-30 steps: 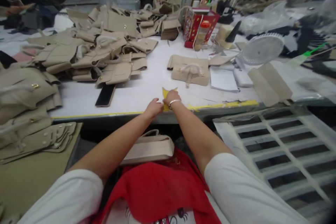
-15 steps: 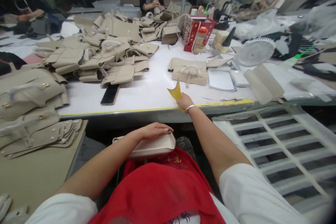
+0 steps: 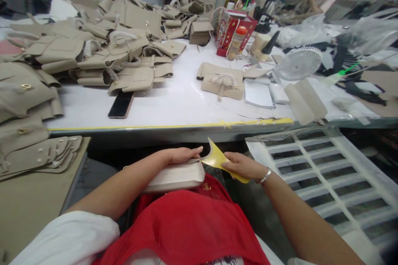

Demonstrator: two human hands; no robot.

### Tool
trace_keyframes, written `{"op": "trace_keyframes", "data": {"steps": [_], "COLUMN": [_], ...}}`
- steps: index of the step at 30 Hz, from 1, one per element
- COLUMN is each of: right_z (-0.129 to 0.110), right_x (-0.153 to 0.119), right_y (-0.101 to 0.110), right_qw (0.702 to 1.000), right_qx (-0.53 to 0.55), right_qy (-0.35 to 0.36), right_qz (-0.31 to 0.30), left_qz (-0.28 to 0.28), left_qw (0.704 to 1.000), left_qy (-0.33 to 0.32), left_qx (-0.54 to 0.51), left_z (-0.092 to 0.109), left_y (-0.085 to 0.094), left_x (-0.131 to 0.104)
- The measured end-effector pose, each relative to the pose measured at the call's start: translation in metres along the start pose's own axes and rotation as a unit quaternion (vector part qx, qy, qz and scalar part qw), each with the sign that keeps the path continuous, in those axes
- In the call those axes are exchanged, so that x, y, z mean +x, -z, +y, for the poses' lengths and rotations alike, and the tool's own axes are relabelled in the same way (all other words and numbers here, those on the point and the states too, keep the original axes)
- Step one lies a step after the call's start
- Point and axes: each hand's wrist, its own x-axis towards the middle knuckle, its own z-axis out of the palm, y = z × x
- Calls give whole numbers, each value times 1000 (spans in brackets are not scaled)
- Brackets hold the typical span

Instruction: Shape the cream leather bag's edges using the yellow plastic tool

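Observation:
A beige bag (image 3: 175,176) lies on my lap over a red apron (image 3: 186,223). My left hand (image 3: 178,155) rests flat on the bag's top, fingers stretched out. My right hand (image 3: 242,165) pinches a thin yellow piece (image 3: 217,159) whose pointed tip sits at the bag's right end. A silver bracelet circles my right wrist. Both hands are below the front edge of the white table (image 3: 186,105).
Piles of beige bags (image 3: 102,49) cover the table's left and back. A black phone (image 3: 121,104), a flat beige bag (image 3: 222,80), a white fan (image 3: 298,63) and a red box (image 3: 236,33) lie on it. A white slatted crate (image 3: 326,169) stands to my right. Other people work across the table.
My right hand lifted the yellow piece off the table's edge and brought it down to the bag on my lap. My left hand left the table and settled on the bag.

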Motion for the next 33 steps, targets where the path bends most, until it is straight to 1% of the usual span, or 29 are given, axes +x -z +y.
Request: {"op": "trace_keyframes", "data": {"steps": [3,5,8,10,12,14,16,18,20,22,25,30,33], "right_z": [1,2,-1,-7,-18,-29,-39,-44,-45,-42,-36,-30,-31], "right_x": [2,3,10,21,33,44,54,61,66,67,68,71,73], "right_y": [8,12,9,5,-1,-7,-15,-24,-33,-40,-42,-35,-32], "right_qw": [999,997,991,986,980,963,928,886,854,844,846,847,841], "right_qx": [20,8,-32,-72,-149,-260,-372,-456,-505,-514,-504,-509,-520], "right_qy": [-11,-12,-6,-11,-5,12,29,36,36,26,21,42,54], "right_qz": [-42,-73,-131,-149,-130,-70,7,77,122,153,171,150,140], "left_qz": [16,26,17,15,20,33,47,61,60,45,27,-7,-5], "left_qw": [1000,1000,999,998,997,996,994,992,987,980,970,959,957], "left_qy": [8,4,-4,1,8,15,22,31,39,49,63,79,74], "left_qx": [-15,-9,-31,-55,-72,-85,-97,-110,-144,-188,-232,-274,-280], "left_z": [-1,-1,0,-1,-2,-3,-4,-6,-9,-13,-20,-25,-27], "left_y": [2,5,7,8,7,6,6,7,9,11,14,14,15], "left_x": [4,7,11,13,14,16,17,19,22,24,28,32,31]}}
